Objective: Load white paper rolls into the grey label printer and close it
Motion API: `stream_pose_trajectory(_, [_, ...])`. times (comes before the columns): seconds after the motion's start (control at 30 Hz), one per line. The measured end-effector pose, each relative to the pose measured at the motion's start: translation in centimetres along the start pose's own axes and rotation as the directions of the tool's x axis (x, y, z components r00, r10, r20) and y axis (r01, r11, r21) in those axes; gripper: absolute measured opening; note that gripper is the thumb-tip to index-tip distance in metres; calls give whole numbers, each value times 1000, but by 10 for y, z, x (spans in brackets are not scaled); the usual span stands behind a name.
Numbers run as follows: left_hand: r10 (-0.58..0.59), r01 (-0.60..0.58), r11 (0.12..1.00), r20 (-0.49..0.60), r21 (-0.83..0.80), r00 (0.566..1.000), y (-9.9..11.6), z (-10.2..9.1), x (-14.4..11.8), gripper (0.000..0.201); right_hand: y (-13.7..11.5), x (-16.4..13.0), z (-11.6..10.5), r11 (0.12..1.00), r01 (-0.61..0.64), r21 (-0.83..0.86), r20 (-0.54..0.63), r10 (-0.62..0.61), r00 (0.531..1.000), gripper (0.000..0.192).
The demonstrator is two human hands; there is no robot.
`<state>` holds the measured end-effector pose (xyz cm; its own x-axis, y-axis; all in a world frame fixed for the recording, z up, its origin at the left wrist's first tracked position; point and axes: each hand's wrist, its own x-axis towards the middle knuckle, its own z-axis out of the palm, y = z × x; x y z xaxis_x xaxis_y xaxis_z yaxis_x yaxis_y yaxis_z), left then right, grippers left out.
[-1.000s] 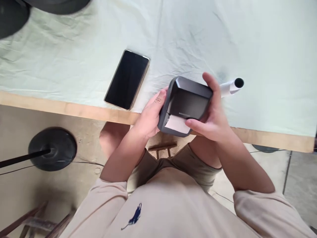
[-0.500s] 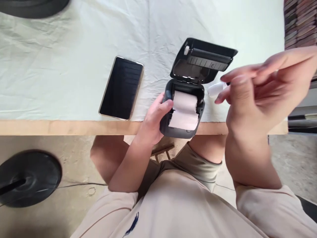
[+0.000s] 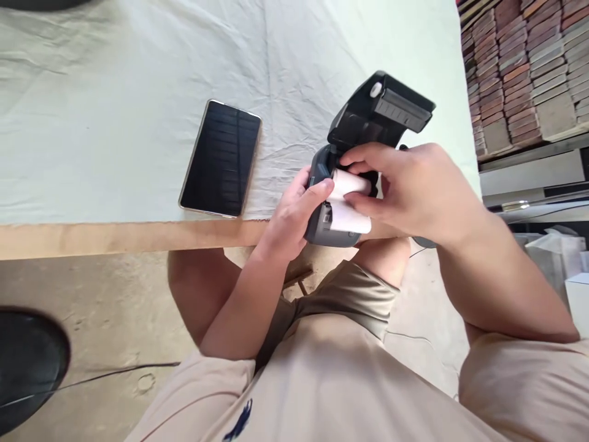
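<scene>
A small black portable printer [image 3: 332, 237] is held over the table's front edge with its lid [image 3: 359, 123] flipped up. Inside lies a white paper roll [image 3: 348, 182], its loose paper end [image 3: 348, 218] coming over the front of the body. My left hand [image 3: 292, 218] grips the printer's left side, thumb at the edge of the paper. From the right, my right hand [image 3: 421, 187] reaches into the open compartment, its thumb and fingers closed about the roll. That hand covers the printer's right side and part of the roll.
A dark-screened phone [image 3: 221, 158] lies on the pale cloth [image 3: 115, 123] left of the printer. The table's wooden edge [image 3: 115, 238] runs along the front. Stacked bricks [image 3: 519, 73] stand beyond the right side. A black round base [image 3: 30, 368] is on the floor at left.
My right hand has moved left from beside the printer into its compartment. The small white piece earlier at its fingertips no longer shows. The view has shifted, bringing more bricks into sight.
</scene>
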<state>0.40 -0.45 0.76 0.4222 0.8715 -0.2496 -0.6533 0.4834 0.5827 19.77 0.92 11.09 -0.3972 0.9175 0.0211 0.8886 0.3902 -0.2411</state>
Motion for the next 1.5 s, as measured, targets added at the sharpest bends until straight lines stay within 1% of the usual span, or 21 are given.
stream_pose_trajectory(0.1, [-4,4,999,4,-34,1000,0,-3,0,41,6,-18,-3,932,-34,360,-195,111,975,37])
stream_pose_trajectory(0.13, [2,-2,999,5,-44,1000,0,-4,1,41,13,-25,1,872,-46,487,-283,208,936,38])
stream_pose_trajectory(0.17, [9,-9,999,4,-49,1000,0,-5,1,40,22,-34,9,800,-39,599,-366,317,875,43])
stream_pose_trajectory(0.2, [16,-15,999,5,-48,1000,0,-5,1,39,34,-43,18,739,26,673,-457,388,801,49])
stream_pose_trajectory(0.27, [25,-25,999,9,-37,1000,1,-6,2,35,59,-61,41,633,-20,774,-429,547,719,50])
stream_pose_trajectory(0.3, [27,-26,999,9,-31,1000,1,-6,2,34,70,-70,51,619,-58,783,-401,574,714,48])
stream_pose_trajectory(0.37, [30,-29,999,4,-25,1000,2,-5,2,34,89,-85,67,612,-134,780,-349,602,718,47])
stream_pose_trajectory(0.43, [30,-30,999,-4,-14,1000,3,-4,3,34,103,-95,76,647,-173,743,-352,597,721,45])
stream_pose_trajectory(0.57, [39,-39,999,10,15,999,3,-2,6,33,132,-102,83,820,-283,497,-480,531,698,42])
stream_pose_trajectory(0.63, [47,-47,998,8,33,999,3,-2,8,34,146,-103,86,844,-381,377,-462,528,713,44])
stream_pose_trajectory(0.7, [54,-54,997,5,54,999,2,-2,8,32,153,-104,85,846,-414,337,-443,530,723,55])
stream_pose_trajectory(0.8, [63,-63,994,10,89,998,1,-3,7,30,142,-99,75,894,-347,282,-568,448,691,69])
stream_pose_trajectory(0.87, [72,-70,992,-13,104,997,1,-3,7,31,122,-85,65,929,-338,148,-655,348,670,57])
stream_pose_trajectory(0.9, [80,-77,991,-32,105,996,1,-3,6,31,110,-75,60,924,-377,66,-604,338,722,48])
stream_pose_trajectory(0.97, [93,-87,992,-57,95,994,1,-3,7,30,87,-52,54,884,-461,-73,-492,371,788,45])
stream_pose_trajectory(1.03, [95,-91,993,-50,78,994,1,-3,7,28,72,-30,52,873,-462,-157,-363,384,849,45])
stream_pose_trajectory(1.1, [88,-85,994,-31,63,996,1,-3,7,27,68,-14,55,884,-426,-191,-279,368,887,44])
stream_pose_trajectory(1.27, [70,-69,997,-31,39,997,2,-2,6,32,81,8,69,880,-412,-236,-221,364,905,28])
stream_pose_trajectory(1.33, [58,-57,998,-39,33,998,2,-1,5,37,84,10,68,877,-427,-220,-217,383,898,33])
stream_pose_trajectory(1.43, [42,-41,999,-33,32,999,2,-1,5,45,78,-1,54,919,-384,-92,-305,341,889,54])
stream_pose_trajectory(1.5, [35,-34,999,-19,41,999,1,-3,5,52,68,-14,43,967,-247,62,-443,248,862,56])
